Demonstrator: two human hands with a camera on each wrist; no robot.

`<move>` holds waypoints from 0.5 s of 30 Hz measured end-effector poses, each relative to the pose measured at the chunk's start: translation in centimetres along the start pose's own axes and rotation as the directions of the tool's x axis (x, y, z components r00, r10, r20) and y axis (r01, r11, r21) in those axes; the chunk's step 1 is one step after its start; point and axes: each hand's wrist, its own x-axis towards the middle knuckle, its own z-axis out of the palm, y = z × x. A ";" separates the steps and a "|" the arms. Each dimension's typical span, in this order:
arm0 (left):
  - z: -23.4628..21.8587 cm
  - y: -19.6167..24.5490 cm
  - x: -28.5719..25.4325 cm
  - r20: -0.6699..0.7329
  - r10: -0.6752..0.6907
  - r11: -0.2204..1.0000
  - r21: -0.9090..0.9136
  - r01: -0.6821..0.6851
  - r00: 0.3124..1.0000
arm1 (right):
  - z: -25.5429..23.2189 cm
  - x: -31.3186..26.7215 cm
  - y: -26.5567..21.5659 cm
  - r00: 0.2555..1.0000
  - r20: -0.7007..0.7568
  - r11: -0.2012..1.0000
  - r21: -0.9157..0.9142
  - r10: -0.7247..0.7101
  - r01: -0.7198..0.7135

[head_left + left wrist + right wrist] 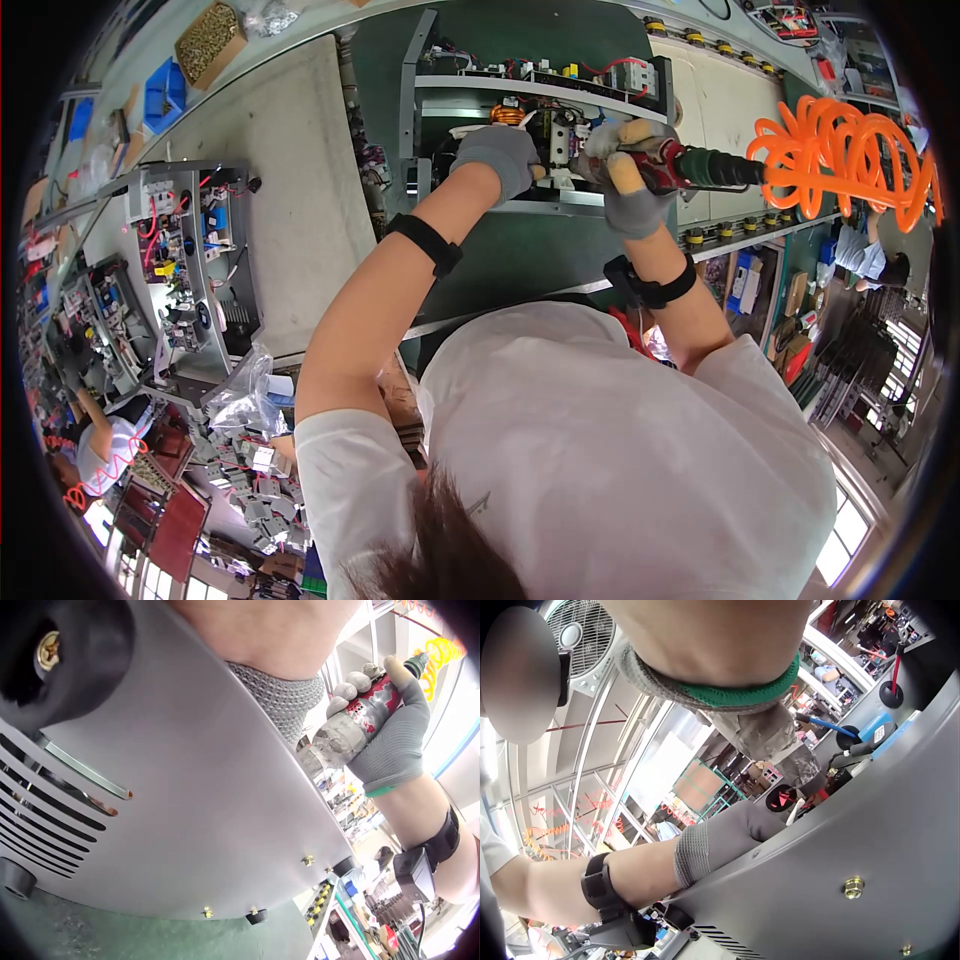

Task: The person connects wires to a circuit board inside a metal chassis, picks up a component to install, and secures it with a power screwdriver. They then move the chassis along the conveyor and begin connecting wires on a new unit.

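My right hand [638, 208], in a grey glove with some bare or pale fingertips, grips a red pneumatic screwdriver [379, 701] wrapped in clear tape at its front. The tool lies over the right part of an open grey metal chassis [210, 787], with its tip hidden in the head view. My left hand [498, 160], also gloved, reaches over the near wall into the chassis, beside a copper coil [508, 114]. In the right wrist view the left glove [731, 834] bends over the panel edge, its fingertips hidden; I cannot tell whether they hold anything.
An orange coiled air hose [850, 160] runs right from the screwdriver. A second chassis [215, 262] with wiring stands at left. Roller tracks [755, 222] run along the right. A blue bin [164, 95] and a carton of small brass-coloured parts [208, 45] sit far left.
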 end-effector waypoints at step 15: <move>0.3 0.7 -4.8 -0.093 -0.248 -0.047 -0.993 -0.107 0.964 | 1.7 1.9 -5.5 0.972 -0.091 0.976 -0.019 -0.216 0.215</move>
